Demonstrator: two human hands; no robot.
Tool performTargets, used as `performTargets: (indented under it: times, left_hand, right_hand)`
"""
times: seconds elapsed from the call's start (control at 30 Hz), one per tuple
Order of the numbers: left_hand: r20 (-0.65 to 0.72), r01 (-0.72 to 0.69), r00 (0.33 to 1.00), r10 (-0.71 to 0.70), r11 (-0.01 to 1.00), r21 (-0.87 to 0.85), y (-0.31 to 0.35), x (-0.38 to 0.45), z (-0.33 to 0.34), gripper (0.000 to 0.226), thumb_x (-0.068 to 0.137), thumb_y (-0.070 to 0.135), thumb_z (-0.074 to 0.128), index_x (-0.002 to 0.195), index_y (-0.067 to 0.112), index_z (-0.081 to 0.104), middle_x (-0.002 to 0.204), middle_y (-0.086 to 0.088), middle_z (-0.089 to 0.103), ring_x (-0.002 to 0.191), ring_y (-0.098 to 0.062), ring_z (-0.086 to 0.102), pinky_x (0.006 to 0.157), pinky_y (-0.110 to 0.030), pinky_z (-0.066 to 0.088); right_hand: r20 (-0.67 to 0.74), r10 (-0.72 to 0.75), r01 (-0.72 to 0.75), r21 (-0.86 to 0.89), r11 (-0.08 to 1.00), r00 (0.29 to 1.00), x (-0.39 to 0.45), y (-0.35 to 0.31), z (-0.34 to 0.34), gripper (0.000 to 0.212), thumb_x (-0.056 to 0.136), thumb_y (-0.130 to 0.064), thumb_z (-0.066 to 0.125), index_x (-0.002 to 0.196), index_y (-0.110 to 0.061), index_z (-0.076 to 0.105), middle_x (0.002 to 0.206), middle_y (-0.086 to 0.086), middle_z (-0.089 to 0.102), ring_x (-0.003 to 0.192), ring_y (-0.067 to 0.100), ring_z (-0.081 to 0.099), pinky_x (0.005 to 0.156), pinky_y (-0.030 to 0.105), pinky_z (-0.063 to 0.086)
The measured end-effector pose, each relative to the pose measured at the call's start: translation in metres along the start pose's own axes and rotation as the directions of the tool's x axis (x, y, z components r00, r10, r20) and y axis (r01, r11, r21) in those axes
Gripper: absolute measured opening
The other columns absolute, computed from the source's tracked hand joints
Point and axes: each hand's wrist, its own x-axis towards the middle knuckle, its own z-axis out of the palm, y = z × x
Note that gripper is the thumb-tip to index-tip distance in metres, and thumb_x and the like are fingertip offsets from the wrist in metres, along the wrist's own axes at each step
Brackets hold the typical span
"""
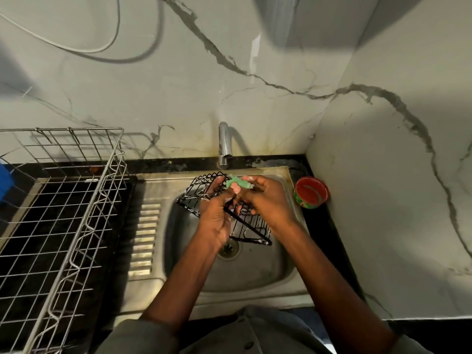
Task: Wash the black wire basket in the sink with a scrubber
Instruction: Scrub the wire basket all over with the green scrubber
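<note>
Above the sink [255, 272], the left hand [217, 215] grips the black wire basket [245, 221] while the right hand [268, 200] pinches the green scrubber [236, 182]; soapy fingers could let the basket slip.

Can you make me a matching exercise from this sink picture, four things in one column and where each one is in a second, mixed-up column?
Things
1. black wire basket
2. green scrubber
3. red container
4. silver dish rack

Places
A. on the counter to the left of the sink
B. pinched in the right hand
C. held over the sink bowl by the left hand
D. on the counter at the sink's right back corner

Pairs: 1-C, 2-B, 3-D, 4-A
</note>
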Motion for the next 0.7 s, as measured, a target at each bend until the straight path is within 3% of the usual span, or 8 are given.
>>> performTargets:
  times: [0.1, 0.2, 0.3, 0.37, 0.47, 0.53, 0.63, 0.7]
  left_hand:
    - [-0.011, 0.005, 1.000, -0.005, 1.000, -0.020, 0.002, 0.003, 0.000, 0.061, 0.079, 0.005, 0.080, 0.136, 0.021, 0.064, 0.094, -0.005, 0.079, 0.073, -0.013, 0.070, 0.079, -0.036, 0.053]
    - [-0.032, 0.008, 0.999, -0.008, 1.000, 0.009, 0.001, 0.004, -0.002, 0.057, 0.084, -0.001, 0.077, 0.135, 0.019, 0.063, 0.095, -0.006, 0.080, 0.080, -0.016, 0.070, 0.080, -0.038, 0.053]
    - [-0.030, 0.005, 1.000, -0.002, 0.996, 0.093, -0.002, 0.001, -0.002, 0.068, 0.072, 0.006, 0.083, 0.136, 0.018, 0.063, 0.105, -0.008, 0.078, 0.093, -0.019, 0.067, 0.075, -0.037, 0.053]
    - [-0.009, -0.009, 1.000, 0.011, 0.989, 0.145, -0.003, 0.001, -0.002, 0.073, 0.068, 0.012, 0.085, 0.137, 0.018, 0.063, 0.117, -0.011, 0.076, 0.100, -0.021, 0.066, 0.078, -0.037, 0.052]
    - [0.046, -0.054, 0.998, 0.047, 0.986, 0.157, -0.001, 0.000, -0.002, 0.073, 0.068, 0.010, 0.084, 0.138, 0.016, 0.063, 0.117, -0.009, 0.077, 0.109, -0.025, 0.069, 0.095, -0.044, 0.054]
    - [0.068, -0.072, 0.996, 0.061, 0.984, 0.164, 0.002, 0.001, -0.004, 0.070, 0.071, 0.007, 0.084, 0.137, 0.015, 0.064, 0.107, -0.005, 0.079, 0.096, -0.019, 0.071, 0.092, -0.042, 0.055]
    - [0.051, -0.057, 0.998, 0.048, 0.980, 0.192, 0.004, 0.003, -0.005, 0.057, 0.084, -0.001, 0.076, 0.136, 0.019, 0.064, 0.095, -0.001, 0.078, 0.076, -0.010, 0.066, 0.075, -0.033, 0.051]
    - [0.045, -0.047, 0.998, 0.039, 0.979, 0.198, 0.003, 0.005, -0.007, 0.057, 0.086, -0.003, 0.073, 0.138, 0.020, 0.063, 0.095, -0.002, 0.078, 0.072, -0.008, 0.065, 0.074, -0.032, 0.049]
  right_hand:
    - [-0.065, -0.180, 0.161, -0.229, 0.960, 0.982, 0.000, 0.003, -0.004, 0.047, 0.086, -0.023, 0.080, 0.130, -0.034, 0.065, 0.124, -0.014, 0.064, 0.099, 0.003, 0.067, 0.082, 0.031, 0.060]
    - [0.007, -0.188, 0.187, -0.129, 0.974, 0.982, -0.001, -0.001, -0.008, 0.045, 0.085, -0.022, 0.081, 0.127, -0.028, 0.068, 0.121, -0.012, 0.067, 0.104, 0.006, 0.066, 0.086, 0.029, 0.058]
    - [0.056, -0.052, 0.053, -0.017, 0.998, 0.997, 0.001, -0.003, -0.013, 0.018, 0.085, -0.023, 0.079, 0.104, -0.023, 0.077, 0.099, -0.009, 0.078, 0.098, 0.011, 0.072, 0.090, 0.038, 0.058]
    - [0.019, 0.134, -0.135, 0.196, 0.971, 0.991, 0.003, 0.003, -0.013, 0.011, 0.089, -0.016, 0.075, 0.100, -0.017, 0.076, 0.095, 0.000, 0.079, 0.094, 0.020, 0.074, 0.083, 0.042, 0.057]
    - [0.162, 0.402, -0.418, 0.567, 0.710, 0.901, 0.001, 0.005, -0.010, 0.024, 0.088, -0.014, 0.073, 0.111, -0.009, 0.072, 0.104, 0.010, 0.077, 0.087, 0.022, 0.072, 0.066, 0.032, 0.052]
    - [0.179, 0.385, -0.421, 0.488, 0.765, 0.905, 0.001, 0.007, -0.009, 0.027, 0.089, -0.019, 0.073, 0.114, -0.011, 0.072, 0.106, 0.007, 0.078, 0.090, 0.020, 0.073, 0.070, 0.033, 0.052]
    - [0.104, 0.234, -0.252, 0.223, 0.942, 0.967, 0.001, 0.004, -0.013, 0.019, 0.088, -0.027, 0.075, 0.106, -0.022, 0.076, 0.099, -0.005, 0.079, 0.097, 0.016, 0.074, 0.084, 0.036, 0.053]
    - [0.086, 0.176, -0.185, 0.099, 0.978, 0.981, 0.002, 0.003, -0.015, 0.018, 0.085, -0.028, 0.077, 0.102, -0.022, 0.077, 0.095, -0.007, 0.079, 0.097, 0.015, 0.072, 0.084, 0.036, 0.055]
